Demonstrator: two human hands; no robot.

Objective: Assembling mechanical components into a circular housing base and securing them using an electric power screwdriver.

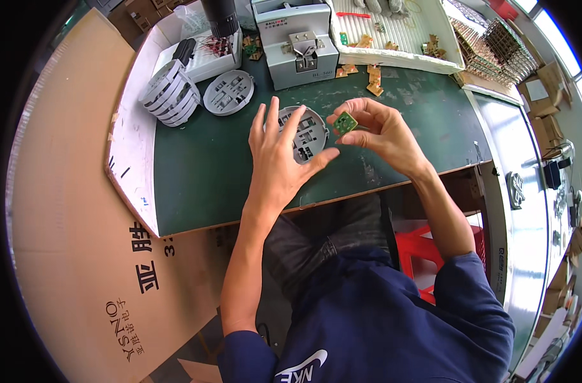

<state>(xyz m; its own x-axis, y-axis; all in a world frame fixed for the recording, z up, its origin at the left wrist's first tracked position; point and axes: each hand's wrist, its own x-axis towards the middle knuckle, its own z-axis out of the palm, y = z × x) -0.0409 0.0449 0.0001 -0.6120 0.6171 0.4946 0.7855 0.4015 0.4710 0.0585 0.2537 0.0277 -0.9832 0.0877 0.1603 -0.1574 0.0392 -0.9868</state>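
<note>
The right hand (380, 131) pinches a small square green circuit board (345, 122) between thumb and fingertips, holding it up above the dark green table mat (201, 172) with its flat face turned toward the camera and tilted a little to the left. Just beside it, down and to the left, lies a round grey plastic housing with slotted ribs inside (304, 135) — flat on the mat, open side up, and partly hidden by the left hand (279, 156). That hand is spread open, gripping nothing, its fingers fanned over the left part of the housing with the thumb reaching along its lower right edge; whether the palm presses on the rim cannot be told. So the board sits at the housing's upper right edge, near it but apart, and the right hand is plainly the nearer one to both — the board being square, no long axis shows. Farther back on the left stand a leaning stack of the same grey round housings (171, 92) and one more lying alone (228, 92).
</note>
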